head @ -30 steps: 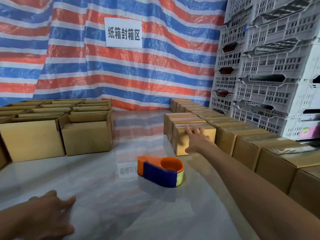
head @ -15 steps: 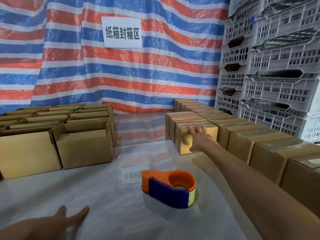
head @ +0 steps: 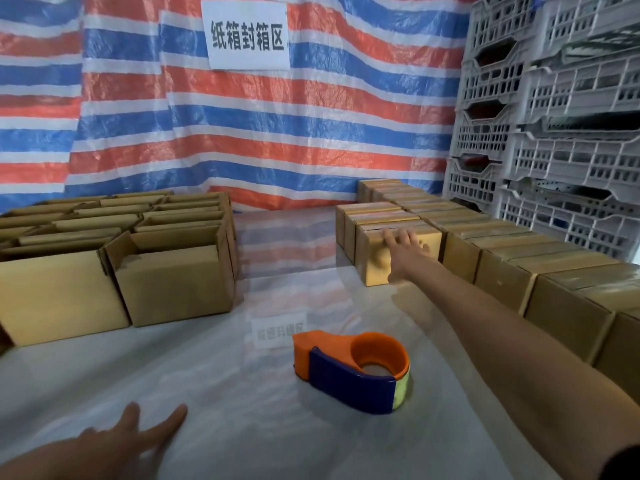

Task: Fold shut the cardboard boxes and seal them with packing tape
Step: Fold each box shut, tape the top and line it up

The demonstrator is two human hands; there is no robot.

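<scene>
Right hand (head: pixel 403 252) still flat-fingered against the sealed box (head: pixel 375 271) at 3 o'clock; left hand (head: pixel 114 448) slid forward, spread empty at 7. Tape dispenser (head: pixel 351 372) idle at 6, so the open box (head: pixel 173 285) at 9 looks next.

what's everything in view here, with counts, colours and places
tape dispenser: one, orange and dark blue, mid surface
open boxes: a block, number unclear, brown, left
taped boxes: rows, number unclear, brown, right
crates: a stack, pale grey, far right
tarp: one, red, white and blue stripes, behind
sign: one, white, dark characters, on the tarp
surface: one, glossy white, underneath
left grip: one, bare hand, fingers straight on the surface, bottom left
right grip: one, bare hand, fingers spread on a taped box
</scene>
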